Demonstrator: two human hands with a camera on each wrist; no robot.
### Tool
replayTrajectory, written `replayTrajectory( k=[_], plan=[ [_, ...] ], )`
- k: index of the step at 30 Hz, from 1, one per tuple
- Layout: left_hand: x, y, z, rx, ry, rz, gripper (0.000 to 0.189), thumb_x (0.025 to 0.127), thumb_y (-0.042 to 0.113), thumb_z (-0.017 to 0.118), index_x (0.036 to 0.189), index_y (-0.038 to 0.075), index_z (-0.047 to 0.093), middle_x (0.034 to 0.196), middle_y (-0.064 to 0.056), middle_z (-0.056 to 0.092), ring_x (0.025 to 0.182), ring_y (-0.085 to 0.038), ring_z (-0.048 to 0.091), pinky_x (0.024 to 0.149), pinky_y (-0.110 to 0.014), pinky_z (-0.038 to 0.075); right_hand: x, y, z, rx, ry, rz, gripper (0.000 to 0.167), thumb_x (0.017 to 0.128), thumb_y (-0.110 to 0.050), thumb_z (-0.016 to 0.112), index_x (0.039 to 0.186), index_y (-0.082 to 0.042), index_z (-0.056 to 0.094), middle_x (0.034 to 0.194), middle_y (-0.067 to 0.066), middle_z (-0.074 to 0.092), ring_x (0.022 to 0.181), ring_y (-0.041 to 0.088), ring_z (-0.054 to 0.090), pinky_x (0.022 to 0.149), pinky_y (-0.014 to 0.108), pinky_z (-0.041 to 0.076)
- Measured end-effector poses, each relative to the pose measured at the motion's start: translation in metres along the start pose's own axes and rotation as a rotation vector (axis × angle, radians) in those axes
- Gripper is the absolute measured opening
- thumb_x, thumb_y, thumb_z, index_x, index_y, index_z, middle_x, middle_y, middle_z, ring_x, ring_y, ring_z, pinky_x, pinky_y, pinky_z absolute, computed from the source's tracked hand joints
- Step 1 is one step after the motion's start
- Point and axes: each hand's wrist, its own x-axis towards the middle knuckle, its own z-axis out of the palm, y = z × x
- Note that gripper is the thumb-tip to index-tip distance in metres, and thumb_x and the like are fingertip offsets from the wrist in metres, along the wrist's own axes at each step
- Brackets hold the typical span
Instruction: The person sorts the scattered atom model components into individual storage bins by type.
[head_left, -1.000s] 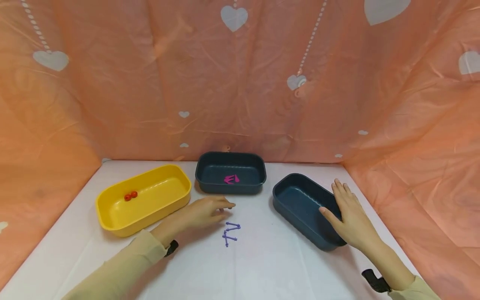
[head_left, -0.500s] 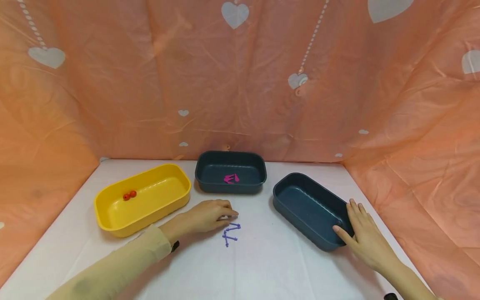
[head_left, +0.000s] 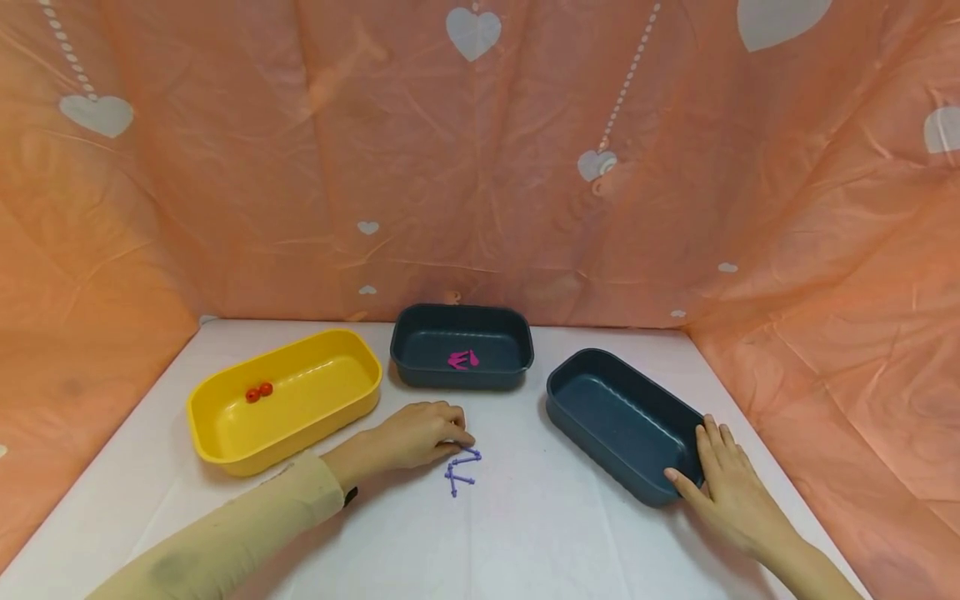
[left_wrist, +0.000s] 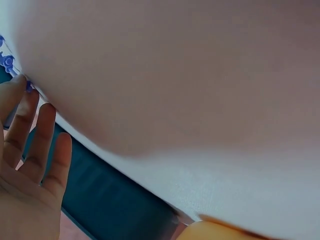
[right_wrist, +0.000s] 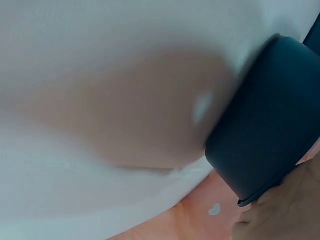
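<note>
Gently, your left hand (head_left: 420,435) pinches at the small purple pieces (head_left: 461,479)

From the head view, you have the purple pieces on the white tablecloth (head_left: 517,533), laid in a zigzag between you and the middle dark tray (head_left: 457,378), which bears pink pieces (head_left: 458,358). Your left fingertips cover the far end of the zigzag, thumb and forefinger drawn together. The yellow tray (head_left: 315,387), with red beads (head_left: 259,392) in it, stands to the left. Your right hand (head_left: 731,487) lies against the near end of the right dark tray (head_left: 622,417), fingers nearly straight, thumb spread

In the left wrist view, a bit of purple shows between your thumb and forefinger tips, so you seem to have one end; the other visible fingers reach out loosely. The pieces look like thin, light, fairly stiff plastic, perhaps slippery and easily flicked away. Take the slim shaft close behind a knobbed end, squeezing softly; whether the pieces are linked, you cannot tell

In the right wrist view, your hand sits at the tray's rim. Its fingertips are mostly hidden, so you cannot tell how firmly they bear. The tray looks rigid and smooth; its rim offers the surest hold
</note>
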Motion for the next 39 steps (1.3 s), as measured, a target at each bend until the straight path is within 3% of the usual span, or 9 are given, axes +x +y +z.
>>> replayTrajectory(
  k=[5, 20, 26, 33, 39],
  plan=[
    [0.0, 0.001, 0.0, 0.015, 0.003, 0.001, 0.021, 0.096, 0.023, 0.077, 0.117, 0.022, 0.082, 0.102, 0.006, 0.066, 0.093, -0.012, 0.059, 0.084, -0.028, 0.055, -0.001, 0.0, 0.002, 0.018, 0.007, 0.001, 0.091, 0.107, -0.045, 0.053, 0.157, 0.019, 0.013, 0.167, 0.038, 0.004, 0.155, 0.054, -0.003, 0.124, 0.068, 0.003],
    [0.002, 0.005, 0.001, 0.009, -0.011, -0.051, 0.015, 0.097, 0.023, 0.076, 0.109, 0.021, 0.083, 0.1, 0.007, 0.066, 0.091, -0.012, 0.06, 0.085, -0.031, 0.056, -0.003, -0.001, 0.006, 0.052, -0.012, 0.021, 0.09, 0.109, -0.045, 0.05, 0.157, 0.019, 0.008, 0.168, 0.036, -0.002, 0.155, 0.054, -0.005, 0.124, 0.067, 0.001],
    [0.004, 0.006, 0.0, -0.006, 0.024, -0.066, 0.01, 0.096, 0.02, 0.077, 0.104, 0.021, 0.083, 0.098, 0.007, 0.066, 0.088, -0.011, 0.06, 0.083, -0.031, 0.056, -0.003, -0.001, 0.007, 0.046, -0.009, 0.022, 0.09, 0.109, -0.045, 0.049, 0.157, 0.019, 0.008, 0.168, 0.035, -0.004, 0.155, 0.054, -0.006, 0.124, 0.067, 0.002],
    [0.009, 0.005, -0.004, -0.034, 0.12, -0.068, 0.009, 0.093, 0.017, 0.079, 0.102, 0.018, 0.082, 0.097, 0.007, 0.065, 0.087, -0.012, 0.062, 0.082, -0.029, 0.056, -0.003, -0.002, 0.007, 0.051, -0.011, 0.017, 0.089, 0.11, -0.044, 0.048, 0.157, 0.019, 0.007, 0.168, 0.035, -0.006, 0.155, 0.052, -0.008, 0.125, 0.065, -0.003],
    [0.016, 0.007, -0.012, -0.052, 0.169, -0.107, 0.009, 0.092, 0.016, 0.079, 0.101, 0.018, 0.081, 0.099, 0.005, 0.065, 0.092, -0.015, 0.062, 0.086, -0.036, 0.055, -0.002, -0.003, 0.006, 0.055, -0.004, 0.011, 0.089, 0.11, -0.044, 0.048, 0.157, 0.02, 0.008, 0.168, 0.035, -0.005, 0.155, 0.053, -0.007, 0.125, 0.065, -0.003]
  ],
)
